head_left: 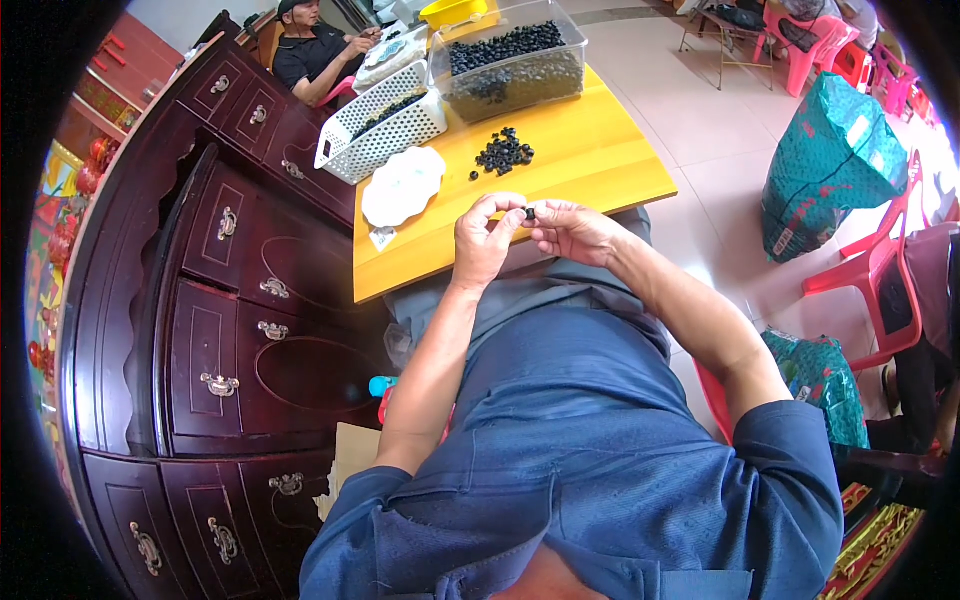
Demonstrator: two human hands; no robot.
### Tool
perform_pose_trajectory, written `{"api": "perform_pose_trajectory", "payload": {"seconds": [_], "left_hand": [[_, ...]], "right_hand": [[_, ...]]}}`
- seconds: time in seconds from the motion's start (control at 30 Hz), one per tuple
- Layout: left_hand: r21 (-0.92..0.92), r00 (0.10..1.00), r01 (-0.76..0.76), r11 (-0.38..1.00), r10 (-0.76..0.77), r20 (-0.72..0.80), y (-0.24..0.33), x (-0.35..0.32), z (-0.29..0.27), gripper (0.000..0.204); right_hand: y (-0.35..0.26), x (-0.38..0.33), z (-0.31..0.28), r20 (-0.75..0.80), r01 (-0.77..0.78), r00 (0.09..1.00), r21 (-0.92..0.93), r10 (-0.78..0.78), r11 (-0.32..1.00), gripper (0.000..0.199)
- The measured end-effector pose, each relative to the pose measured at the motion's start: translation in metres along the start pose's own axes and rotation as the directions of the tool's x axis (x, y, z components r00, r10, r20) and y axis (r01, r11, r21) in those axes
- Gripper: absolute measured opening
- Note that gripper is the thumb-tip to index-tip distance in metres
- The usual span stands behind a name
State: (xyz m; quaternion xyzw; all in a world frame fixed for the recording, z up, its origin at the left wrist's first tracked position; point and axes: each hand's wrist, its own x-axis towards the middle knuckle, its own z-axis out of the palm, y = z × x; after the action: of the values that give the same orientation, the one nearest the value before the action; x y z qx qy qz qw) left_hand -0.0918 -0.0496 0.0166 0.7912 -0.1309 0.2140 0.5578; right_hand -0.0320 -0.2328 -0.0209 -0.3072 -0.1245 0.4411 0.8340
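Observation:
Over the near edge of the yellow wooden table (pixel 610 150), my left hand (pixel 484 243) and my right hand (pixel 578 234) meet at their fingertips. Between them they pinch a small black piece (pixel 530 213), too small to make out its exact kind. Just beyond, a loose pile of similar small black pieces (pixel 505 152) lies on the tabletop. A white scalloped plate (pixel 403 187) sits left of that pile, with pale small bits on it that I cannot make out. My fingers hide part of the held piece.
A white perforated basket (pixel 400 128) and a clear plastic bin (pixel 515 92), both holding black pieces, stand at the far side. Dark wooden drawers (pixel 240 300) rise along the left. Another person (pixel 315 60) works beyond them. Green bags (pixel 830 165) and red chairs (pixel 880 290) are on the right.

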Motion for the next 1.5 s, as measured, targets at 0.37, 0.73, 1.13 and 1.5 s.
{"api": "perform_pose_trajectory", "payload": {"seconds": [0.37, 0.73, 1.13, 1.5], "left_hand": [[0.04, 0.996, -0.09, 0.995, 0.091, -0.009, 0.016, -0.001, 0.0, 0.006], [0.001, 0.998, -0.04, 0.999, 0.04, -0.049, 0.01, -0.003, 0.004, 0.006], [-0.056, 1.0, 0.013, 0.998, -0.014, -0.019, 0.004, -0.003, 0.002, 0.008], [-0.316, 0.934, 0.307, 0.898, -0.221, 0.28, 0.021, -0.002, -0.009, 0.023]], "right_hand": [[0.001, -0.001, 0.006, 0.011, 0.102, 0.995, -0.065, -0.101, 0.993, 0.016], [0.005, 0.002, 0.005, -0.023, 0.204, 0.977, -0.186, -0.212, 0.961, 0.012], [0.006, 0.003, 0.004, -0.048, 0.222, 0.972, -0.15, -0.231, 0.963, 0.011], [-0.001, -0.001, 0.005, 0.063, 0.241, 0.971, -0.202, -0.233, 0.949, 0.015]]}}
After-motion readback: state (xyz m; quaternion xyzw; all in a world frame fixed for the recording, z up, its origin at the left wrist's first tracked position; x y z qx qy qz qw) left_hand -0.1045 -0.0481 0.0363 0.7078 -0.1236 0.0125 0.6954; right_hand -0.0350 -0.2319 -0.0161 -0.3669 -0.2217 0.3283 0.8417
